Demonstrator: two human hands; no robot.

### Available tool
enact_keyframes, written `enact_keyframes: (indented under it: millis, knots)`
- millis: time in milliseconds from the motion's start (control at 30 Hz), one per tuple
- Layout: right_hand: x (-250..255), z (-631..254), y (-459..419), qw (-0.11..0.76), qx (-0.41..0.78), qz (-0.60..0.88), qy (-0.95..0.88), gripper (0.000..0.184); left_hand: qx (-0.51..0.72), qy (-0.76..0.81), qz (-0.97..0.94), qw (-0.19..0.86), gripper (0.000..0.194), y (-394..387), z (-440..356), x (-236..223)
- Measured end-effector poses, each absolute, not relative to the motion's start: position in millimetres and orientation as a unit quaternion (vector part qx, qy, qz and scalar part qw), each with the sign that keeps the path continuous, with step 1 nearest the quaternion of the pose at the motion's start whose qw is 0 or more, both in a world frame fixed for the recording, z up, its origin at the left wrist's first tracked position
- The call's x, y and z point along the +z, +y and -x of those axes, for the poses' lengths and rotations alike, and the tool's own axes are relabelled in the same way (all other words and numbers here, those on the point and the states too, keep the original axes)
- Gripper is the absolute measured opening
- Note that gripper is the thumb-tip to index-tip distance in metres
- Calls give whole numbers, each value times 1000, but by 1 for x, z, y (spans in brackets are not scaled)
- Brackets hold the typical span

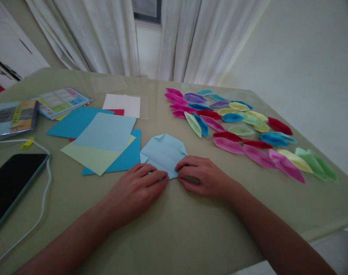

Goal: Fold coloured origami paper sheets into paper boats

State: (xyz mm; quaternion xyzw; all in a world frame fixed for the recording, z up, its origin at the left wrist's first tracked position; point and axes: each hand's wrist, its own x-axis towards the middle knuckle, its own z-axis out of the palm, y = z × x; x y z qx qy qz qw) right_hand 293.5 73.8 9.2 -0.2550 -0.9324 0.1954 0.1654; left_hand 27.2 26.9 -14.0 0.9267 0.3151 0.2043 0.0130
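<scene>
Touching light-blue paper (164,151), left hand (143,185) palm-down, right hand (204,175) curled

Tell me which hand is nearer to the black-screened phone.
Left. The left hand is to the right of the phone, touching the near left part of the folded light blue paper; the right hand is farther right, at the paper's near right part.
</scene>
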Motion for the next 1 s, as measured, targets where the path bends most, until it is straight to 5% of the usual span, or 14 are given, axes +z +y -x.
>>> enact_keyframes:
  millis: [1000]
  knots:
    - [11, -293, 73, 123, 128, 186, -966, 23, 200, 316, -928, 10, 22, 26, -28, -14]
